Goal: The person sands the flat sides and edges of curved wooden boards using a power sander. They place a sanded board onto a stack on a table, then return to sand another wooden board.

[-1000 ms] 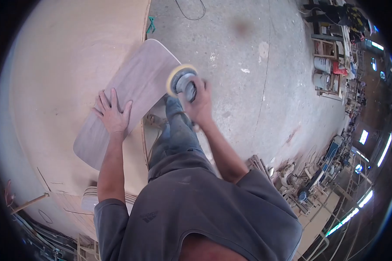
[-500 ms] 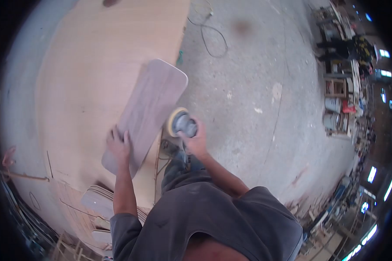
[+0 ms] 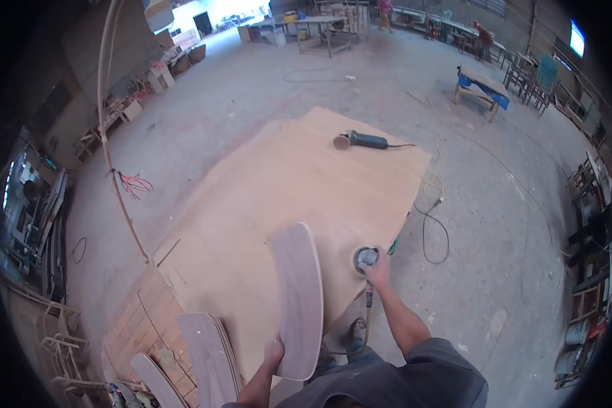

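My left hand [image 3: 274,351] is closed on the lower left edge of a curved, rounded-end wooden board [image 3: 299,299] with a grey-brown face. The board is tilted up, its pale edge turned to the right. To its right, my right hand [image 3: 379,270] grips a round orbital sander [image 3: 366,257] with a yellowish pad rim and a hose hanging below. The sander is apart from the board, near the right edge of a large plywood sheet [image 3: 251,204]. Similar boards lie in a stack [image 3: 207,350] at lower left.
An angle grinder [image 3: 365,141] lies on the far part of the sheet. Another board [image 3: 158,381] lies beside the stack. A pole [image 3: 115,183] with red cord rises at left. A cable [image 3: 428,231] loops on the floor, and a low table [image 3: 481,92] stands farther off.
My view has lifted towards the room. The board has gone from lying slanted on the sheet to being tilted up in my left hand. The sander stays in my right hand.
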A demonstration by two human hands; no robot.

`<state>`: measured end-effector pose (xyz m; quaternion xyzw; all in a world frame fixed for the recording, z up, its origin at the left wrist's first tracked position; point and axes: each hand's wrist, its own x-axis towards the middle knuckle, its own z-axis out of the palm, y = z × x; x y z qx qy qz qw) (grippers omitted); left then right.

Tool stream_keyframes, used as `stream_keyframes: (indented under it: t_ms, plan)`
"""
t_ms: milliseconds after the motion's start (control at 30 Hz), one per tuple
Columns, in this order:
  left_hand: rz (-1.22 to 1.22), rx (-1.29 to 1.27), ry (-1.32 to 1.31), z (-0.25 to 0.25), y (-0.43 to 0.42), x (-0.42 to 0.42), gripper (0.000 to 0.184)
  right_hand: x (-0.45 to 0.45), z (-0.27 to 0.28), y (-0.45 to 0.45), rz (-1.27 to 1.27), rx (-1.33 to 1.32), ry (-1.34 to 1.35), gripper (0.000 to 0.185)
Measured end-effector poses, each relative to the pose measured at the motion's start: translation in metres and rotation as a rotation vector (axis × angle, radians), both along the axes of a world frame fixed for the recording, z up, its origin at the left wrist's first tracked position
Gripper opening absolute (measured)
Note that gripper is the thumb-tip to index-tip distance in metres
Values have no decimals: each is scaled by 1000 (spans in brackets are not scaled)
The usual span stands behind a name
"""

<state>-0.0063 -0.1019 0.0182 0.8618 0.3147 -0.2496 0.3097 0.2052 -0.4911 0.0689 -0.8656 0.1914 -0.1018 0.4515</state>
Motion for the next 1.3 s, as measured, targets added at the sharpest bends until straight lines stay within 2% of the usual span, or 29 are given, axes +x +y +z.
stream_keyframes:
  t_ms: [67, 133, 200, 233, 300, 333, 400, 433, 500, 533, 600, 667, 733, 800, 933, 1033, 1133, 1167, 1200, 1233, 1300]
  plan:
    - [94, -73, -33, 17, 3, -9, 87, 17, -9, 31, 144, 18, 49, 88]
    - [122, -166, -119, 32, 6, -4, 89, 16, 15, 60, 224, -91, 127, 81]
    - [216, -257, -195, 95, -19, 10, 92, 24, -9, 101, 98, -171, 70, 77]
    - [260, -311, -234, 120, -31, 19, 93, 17, 0, 111, 187, 65, 16, 74]
    - [231, -345, -435, 131, -44, 37, 89, -25, 32, 126, 362, 494, -101, 67]
    - [218, -371, -528, 133, -51, 43, 87, -66, 60, 134, 412, 579, -137, 63]
    - [172, -421, -664, 122, -64, 59, 76, -137, 111, 137, 418, 589, -125, 55]
    - [140, -453, -726, 116, -73, 66, 72, -153, 124, 122, 376, 512, -79, 55]
    - [71, -550, -718, 108, -96, 73, 74, -182, 145, 88, 277, 367, 12, 56]
    - [22, -602, -711, 108, -112, 79, 76, -194, 150, 67, 291, 347, -37, 57]
    - [58, -1005, -751, 144, -150, 98, 80, -225, 155, 27, 312, 306, -131, 59]
    - [10, -1158, -685, 181, -170, 137, 86, -260, 147, -21, 311, 282, -120, 64]
    - [-33, -1170, -767, 255, -210, 143, 85, -304, 141, -72, 354, 266, -110, 66]
    - [-137, -1188, -818, 280, -248, 150, 79, -357, 147, -107, 218, 243, -28, 65]
    - [-370, -1119, -957, 283, -356, 151, 72, -435, 127, -165, -126, 261, 69, 62]
    - [-547, -1411, -869, 290, -470, 124, 68, -488, 112, -218, -220, 205, 88, 61]
    - [-654, -1296, -757, 273, -608, 112, 68, -536, 76, -295, -360, 147, 88, 62]
    - [-716, -1179, -847, 251, -666, 103, 70, -552, 90, -318, -443, 259, 70, 62]
    - [-770, -1041, -919, 254, -712, 71, 72, -569, 117, -334, -520, 386, 69, 61]
    - [-765, -1120, -689, 252, -753, 37, 76, -584, 133, -351, -599, 510, 78, 61]
    - [-897, -968, -516, 243, -816, -42, 84, -601, 130, -398, -693, 414, 143, 60]
